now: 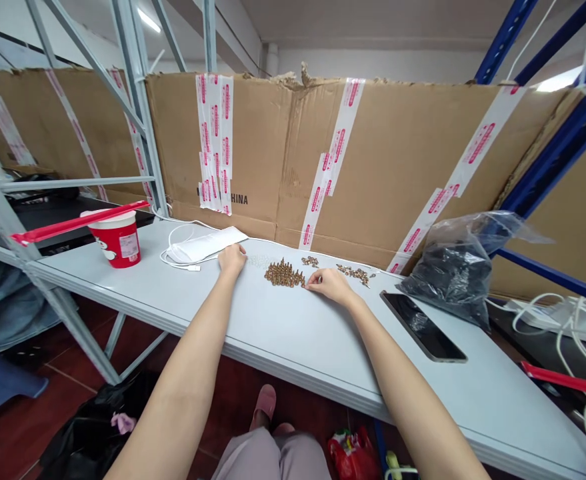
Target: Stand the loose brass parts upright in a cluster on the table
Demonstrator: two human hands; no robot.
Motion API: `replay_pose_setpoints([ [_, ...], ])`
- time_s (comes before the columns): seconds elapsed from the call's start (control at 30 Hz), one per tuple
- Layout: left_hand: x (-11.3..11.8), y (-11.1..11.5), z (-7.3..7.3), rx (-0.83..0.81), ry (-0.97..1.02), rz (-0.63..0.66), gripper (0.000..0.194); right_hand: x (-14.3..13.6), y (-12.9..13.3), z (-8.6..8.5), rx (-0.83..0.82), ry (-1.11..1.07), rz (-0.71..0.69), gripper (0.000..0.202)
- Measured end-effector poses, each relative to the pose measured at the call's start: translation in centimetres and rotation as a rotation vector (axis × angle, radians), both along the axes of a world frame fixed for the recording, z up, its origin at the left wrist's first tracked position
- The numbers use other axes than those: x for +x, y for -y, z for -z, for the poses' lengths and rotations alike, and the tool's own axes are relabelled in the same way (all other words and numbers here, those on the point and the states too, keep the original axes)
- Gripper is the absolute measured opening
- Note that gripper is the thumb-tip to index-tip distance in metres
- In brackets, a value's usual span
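Small brass-coloured pieces (283, 274) stand close together in a group at the middle of the white table (293, 327). At their right edge my right hand (329, 284) pinches with thumb and forefinger, on or beside one of the pieces. My left hand (232, 259) rests with curled fingers at the end of a white power strip (207, 245); what it holds, if anything, is hidden. Between the left hand and the group lie small clear pieces (263, 261). Behind the right hand are two loose clusters of brass pieces (309, 261), the larger one (355, 273) further right.
A red cup (117, 238) with a long red packet (80, 223) across it stands at the left. On the right lie a black phone (423, 327) and a clear bag of dark material (447, 273). Taped cardboard (257, 147) walls the back; metal posts stand at both sides.
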State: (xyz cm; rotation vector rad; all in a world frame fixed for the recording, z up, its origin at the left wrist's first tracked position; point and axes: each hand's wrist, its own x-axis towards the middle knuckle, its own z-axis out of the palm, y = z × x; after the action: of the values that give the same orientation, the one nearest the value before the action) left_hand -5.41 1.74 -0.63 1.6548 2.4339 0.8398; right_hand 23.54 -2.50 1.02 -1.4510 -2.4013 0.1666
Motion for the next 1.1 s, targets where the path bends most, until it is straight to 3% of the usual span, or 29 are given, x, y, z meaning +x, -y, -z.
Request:
replay_pose_setpoints([
  [0.13,0.0,0.3,0.1,0.1,-0.046,-0.045,0.037,-0.3,0.0,0.4,0.022,-0.035,0.039,0.016],
  [0.3,-0.1,0.2,0.3,0.038,-0.078,0.005,0.023,0.3,-0.4,1.1,0.008,-0.105,0.047,0.017],
  [0.43,0.3,0.5,0.2,0.067,-0.106,-0.019,0.025,1.1,-1.4,1.7,0.174,-0.169,0.179,0.03],
  [0.57,2.1,1.0,-0.4,0.287,-0.179,-0.086,0.034,0.8,-2.7,2.2,0.328,-0.001,0.282,0.032],
  [0.63,3.2,1.1,-0.9,0.406,-0.227,-0.014,0.031,0.3,-3.4,2.3,0.34,0.11,0.238,0.03],
  [0.73,4.6,1.3,-1.3,0.545,-0.323,0.201,0.028,-0.3,-4.4,2.1,0.389,0.233,0.192,0.026],
  [0.87,5.0,2.0,-1.2,0.662,-0.375,0.409,0.025,-0.8,-5.1,1.6,0.384,0.308,0.196,0.021],
  [1.1,4.3,3.0,-1.1,0.725,-0.359,0.393,0.021,-0.1,-3.7,1.1,0.246,0.256,0.184,0.028],
])
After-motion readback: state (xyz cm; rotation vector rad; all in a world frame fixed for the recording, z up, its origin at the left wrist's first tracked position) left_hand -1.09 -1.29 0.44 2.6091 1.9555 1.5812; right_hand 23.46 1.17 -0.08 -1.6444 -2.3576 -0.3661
